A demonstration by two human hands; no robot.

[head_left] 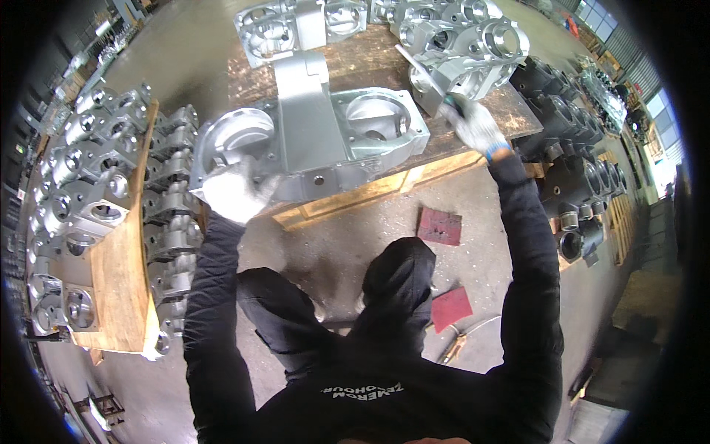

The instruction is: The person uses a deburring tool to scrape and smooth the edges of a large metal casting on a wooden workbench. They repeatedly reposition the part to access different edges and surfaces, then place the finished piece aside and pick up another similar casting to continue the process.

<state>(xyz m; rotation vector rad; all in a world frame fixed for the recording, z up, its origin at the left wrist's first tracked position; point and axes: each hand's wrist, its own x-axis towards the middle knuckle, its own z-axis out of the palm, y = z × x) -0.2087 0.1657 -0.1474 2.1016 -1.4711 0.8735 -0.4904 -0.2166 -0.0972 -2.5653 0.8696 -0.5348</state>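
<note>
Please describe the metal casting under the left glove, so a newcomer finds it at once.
Beyond the knees stands a wooden table. Along its near edge lies a silvery casting, two large round bores flanking a smooth block, its left end under the white-gloved left hand. Unlike the castings behind, it lies nearest the knees.

Left hand (240,192) covers the near-left corner of the big grey casting (310,122), can't see what its fingertips bear on; right hand (473,127) buries most of the handle of a thin pale rod-like tool (420,69), and from here I can't tell its kind or whether the tip touches anything. Far casting (310,26) runs out past the top of view, worktop (362,59) mostly hidden under parts, pale hose (482,324) on the floor lost behind the right sleeve (529,244). Clutter at the far-left rim: too small and blurred to ID.
</note>
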